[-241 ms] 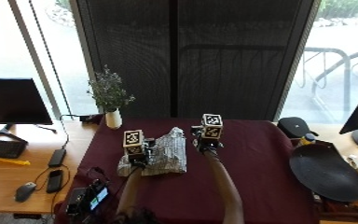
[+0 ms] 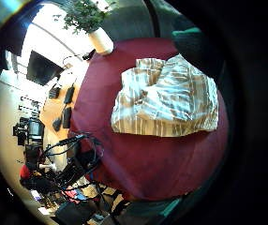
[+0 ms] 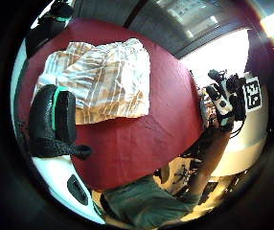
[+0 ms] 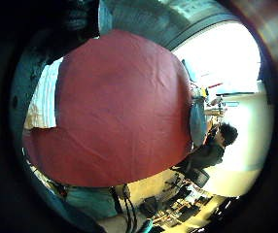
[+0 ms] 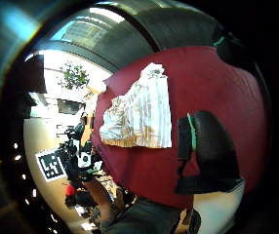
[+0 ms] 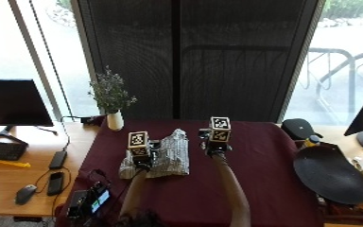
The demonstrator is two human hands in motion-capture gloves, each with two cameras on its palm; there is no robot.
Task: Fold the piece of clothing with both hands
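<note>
Lying crumpled on maroon tablecloth (image 6: 257, 189), striped garment (image 6: 169, 158), both hands above

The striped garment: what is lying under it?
The striped garment lies on the dark red tablecloth. Whether anything else lies beneath is hidden by the cloth itself; the left hand hovers above it.

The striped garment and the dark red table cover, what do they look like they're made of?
Striped garment: thin woven cloth, probably cotton, matte; it crumples into soft folds and creases. Table cover: also cloth, matte, with faint wrinkles and no shine; the exact fibre cannot be told.
</note>
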